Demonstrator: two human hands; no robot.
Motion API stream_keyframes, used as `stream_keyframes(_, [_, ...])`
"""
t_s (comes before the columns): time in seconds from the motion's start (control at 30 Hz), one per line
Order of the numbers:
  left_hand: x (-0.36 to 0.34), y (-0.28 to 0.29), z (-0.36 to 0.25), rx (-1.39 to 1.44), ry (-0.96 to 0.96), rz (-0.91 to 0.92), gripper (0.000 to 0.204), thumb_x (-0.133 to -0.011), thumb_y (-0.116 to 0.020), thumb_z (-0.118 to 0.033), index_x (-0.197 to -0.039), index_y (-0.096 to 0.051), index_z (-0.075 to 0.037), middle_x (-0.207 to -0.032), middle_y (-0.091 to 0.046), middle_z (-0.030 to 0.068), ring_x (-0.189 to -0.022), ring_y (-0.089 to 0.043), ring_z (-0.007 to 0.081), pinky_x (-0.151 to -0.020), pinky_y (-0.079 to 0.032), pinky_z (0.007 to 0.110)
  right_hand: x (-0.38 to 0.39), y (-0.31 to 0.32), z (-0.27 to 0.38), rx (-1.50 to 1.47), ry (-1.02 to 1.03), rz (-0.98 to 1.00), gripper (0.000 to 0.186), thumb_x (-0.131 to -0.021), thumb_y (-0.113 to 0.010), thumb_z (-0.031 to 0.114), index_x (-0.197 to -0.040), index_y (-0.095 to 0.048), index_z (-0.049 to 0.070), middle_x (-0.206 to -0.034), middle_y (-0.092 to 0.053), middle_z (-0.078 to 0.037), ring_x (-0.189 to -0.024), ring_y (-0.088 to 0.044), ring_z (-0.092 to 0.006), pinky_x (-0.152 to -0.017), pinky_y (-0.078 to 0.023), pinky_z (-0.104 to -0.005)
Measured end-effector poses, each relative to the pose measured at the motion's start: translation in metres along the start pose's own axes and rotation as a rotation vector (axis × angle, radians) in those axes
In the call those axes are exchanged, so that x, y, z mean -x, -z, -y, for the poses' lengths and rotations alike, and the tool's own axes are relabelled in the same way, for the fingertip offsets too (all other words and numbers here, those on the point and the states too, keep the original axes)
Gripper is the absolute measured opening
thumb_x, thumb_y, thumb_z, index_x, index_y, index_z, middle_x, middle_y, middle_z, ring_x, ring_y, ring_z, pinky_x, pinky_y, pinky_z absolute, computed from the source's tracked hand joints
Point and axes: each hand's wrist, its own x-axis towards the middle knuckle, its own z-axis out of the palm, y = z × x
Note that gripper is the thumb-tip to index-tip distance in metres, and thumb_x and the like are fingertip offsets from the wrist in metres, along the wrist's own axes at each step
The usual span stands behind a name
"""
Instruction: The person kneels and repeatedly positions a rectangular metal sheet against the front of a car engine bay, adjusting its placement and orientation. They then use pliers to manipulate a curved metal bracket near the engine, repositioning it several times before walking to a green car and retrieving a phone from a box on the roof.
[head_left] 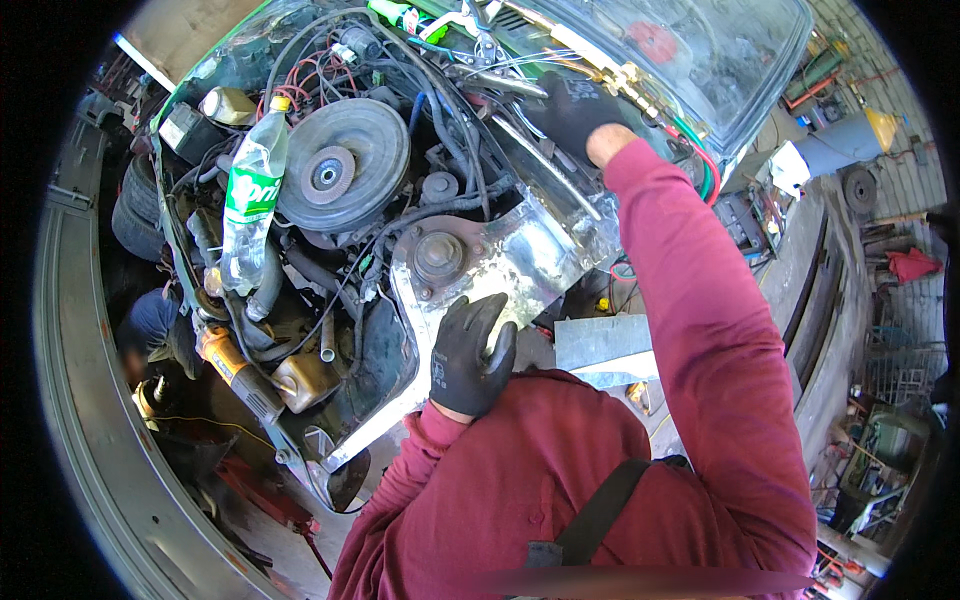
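Note:
My left hand (pixel 470 352), in a black glove, rests open on the bare, shiny inner fender panel (pixel 520 245), fingers slightly bent. Just ahead of it on that panel is the round strut mount (pixel 437 257). My right hand (pixel 580 112), also gloved, reaches to the rear edge of the engine bay. Its fingers look curled at the end of a long metal tool (pixel 505 83), whose kind I cannot make out; the grip is mostly hidden. A brass gas torch (pixel 625 80) with red and green hoses lies beside that hand. Below it runs a narrow metal strip (pixel 548 165).
A clear plastic bottle (pixel 252 195) stands among the engine parts near the round air cleaner (pixel 345 165). An angle grinder (pixel 240 377) lies at the front left. A green bottle (pixel 405 17) is by the windshield (pixel 690 55). Another person (pixel 160 325) crouches at far left.

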Motion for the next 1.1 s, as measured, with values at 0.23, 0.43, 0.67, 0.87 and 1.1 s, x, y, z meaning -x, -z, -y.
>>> stream_keyframes(0.23, [0.001,-0.001,0.002,0.004,-0.006,-0.015,0.04,-0.093,-0.074,-0.009,-0.132,-0.068,-0.003,-0.123,-0.072,0.0181,-0.114,-0.068,0.037,-0.109,-0.049,0.05,0.003,-0.007,-0.005,-0.009,0.026,-0.071,0.038,-0.095,-0.057,0.029,-0.126,-0.068,0.01,-0.114,-0.075,-0.021,-0.109,-0.072,-0.0399,-0.095,-0.056,-0.0514])
stream_keyframes(0.43, [0.002,0.001,-0.003,0.006,0.031,0.008,0.039,-0.093,-0.074,-0.007,-0.132,-0.069,-0.003,-0.126,-0.072,0.0196,-0.121,-0.067,0.0387,-0.111,-0.05,0.049,0.005,-0.022,-0.012,-0.064,0.007,-0.143,0.043,-0.092,-0.063,0.033,-0.128,-0.067,0.01,-0.115,-0.075,-0.02,-0.108,-0.072,-0.0391,-0.094,-0.056,-0.0504])
stream_keyframes(0.67, [0.003,-0.002,0.001,-0.001,0.044,-0.004,0.039,-0.093,-0.074,-0.006,-0.132,-0.07,-0.003,-0.127,-0.073,0.0174,-0.121,-0.068,0.0369,-0.11,-0.05,0.048,0.009,-0.007,-0.023,-0.417,-0.031,-0.116,0.05,-0.101,-0.059,0.036,-0.143,-0.06,0.01,-0.125,-0.07,-0.026,-0.114,-0.069,-0.0439,-0.099,-0.054,-0.0508])
stream_keyframes(0.87, [0.003,-0.003,0.001,-0.023,0.024,-0.001,0.038,-0.093,-0.074,-0.005,-0.13,-0.071,-0.003,-0.127,-0.074,0.0162,-0.12,-0.068,0.0359,-0.11,-0.05,0.047,0.029,0.013,-0.03,-0.32,-0.076,-0.064,0.056,-0.105,-0.057,0.047,-0.145,-0.058,0.008,-0.129,-0.066,-0.029,-0.111,-0.07,-0.0452,-0.097,-0.054,-0.05])
stream_keyframes(1.1, [0.003,-0.003,0.0,-0.028,0.034,0.017,0.036,-0.092,-0.073,-0.005,-0.128,-0.071,-0.003,-0.127,-0.074,0.0166,-0.12,-0.068,0.0363,-0.11,-0.051,0.047,0.072,0.04,-0.041,-0.342,-0.043,0.075,0.04,-0.11,-0.052,0.035,-0.143,-0.061,0.014,-0.131,-0.063,-0.028,-0.114,-0.069,-0.0418,-0.092,-0.058,-0.0485])
